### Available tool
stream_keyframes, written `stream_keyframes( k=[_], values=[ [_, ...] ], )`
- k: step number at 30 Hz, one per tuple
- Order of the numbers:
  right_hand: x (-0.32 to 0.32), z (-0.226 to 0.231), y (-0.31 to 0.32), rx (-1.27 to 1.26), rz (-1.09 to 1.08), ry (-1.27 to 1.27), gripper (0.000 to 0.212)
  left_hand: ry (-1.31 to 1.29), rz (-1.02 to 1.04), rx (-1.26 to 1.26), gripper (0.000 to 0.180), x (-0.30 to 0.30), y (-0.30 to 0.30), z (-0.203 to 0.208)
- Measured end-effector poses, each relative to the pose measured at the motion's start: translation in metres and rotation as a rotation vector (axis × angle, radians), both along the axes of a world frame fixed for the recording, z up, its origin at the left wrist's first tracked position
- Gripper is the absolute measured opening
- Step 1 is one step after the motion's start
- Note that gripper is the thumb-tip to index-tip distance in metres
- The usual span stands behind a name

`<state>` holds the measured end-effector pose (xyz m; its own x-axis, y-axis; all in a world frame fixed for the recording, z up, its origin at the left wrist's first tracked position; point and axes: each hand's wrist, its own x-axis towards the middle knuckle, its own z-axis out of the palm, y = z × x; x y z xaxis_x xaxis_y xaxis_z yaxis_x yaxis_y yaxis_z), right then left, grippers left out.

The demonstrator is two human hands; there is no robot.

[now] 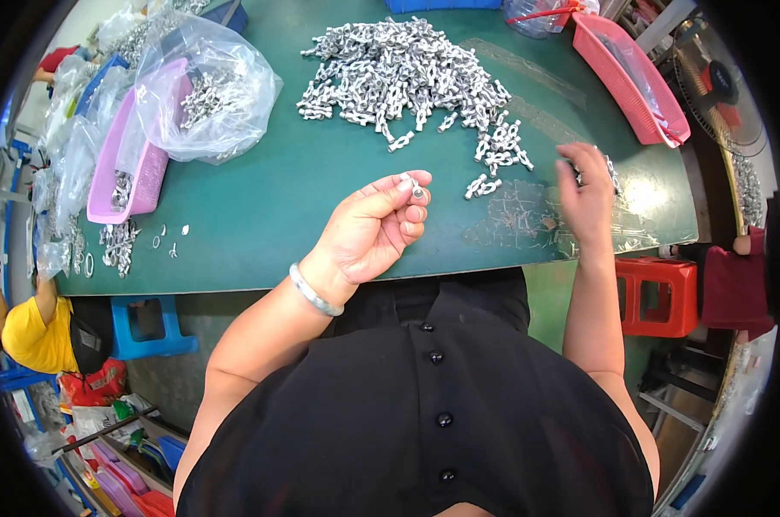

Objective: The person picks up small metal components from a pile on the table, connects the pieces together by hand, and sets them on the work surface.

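Note:
My left hand is closed, its thumb and fingertips pinching a small silver metal fitting above the front of the green table. A round end of the fitting faces me. Farther right, my right hand hovers over the table with its thumb apart from the curled fingers. Small metal parts lie just beyond it, partly hidden by the hand. Beyond my hands spreads a large heap of silver metal fittings with oval openings. A few loose fittings rest between the heap and my hands.
A purple basket and a clear plastic bag of metal parts stand at the left. Several small parts lie near the left front edge. A pink basket and a fan are at the right. A person in yellow sits at left.

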<state>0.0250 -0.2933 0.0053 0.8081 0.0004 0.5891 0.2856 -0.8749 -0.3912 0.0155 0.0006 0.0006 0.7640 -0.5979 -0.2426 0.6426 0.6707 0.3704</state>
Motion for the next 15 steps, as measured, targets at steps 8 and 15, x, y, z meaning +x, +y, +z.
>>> stream_keyframes(
  k=[8, 15],
  values=[
    [-0.007, 0.011, 0.059, 0.003, 0.473, 0.301, 0.025, -0.078, 0.111, 0.167, 0.024, 0.004, 0.014, 0.008],
    [-0.005, 0.011, 0.062, -0.219, 0.473, 0.314, 0.022, -0.868, 0.859, 1.120, 0.032, 0.061, 0.092, 0.057]
  ],
)
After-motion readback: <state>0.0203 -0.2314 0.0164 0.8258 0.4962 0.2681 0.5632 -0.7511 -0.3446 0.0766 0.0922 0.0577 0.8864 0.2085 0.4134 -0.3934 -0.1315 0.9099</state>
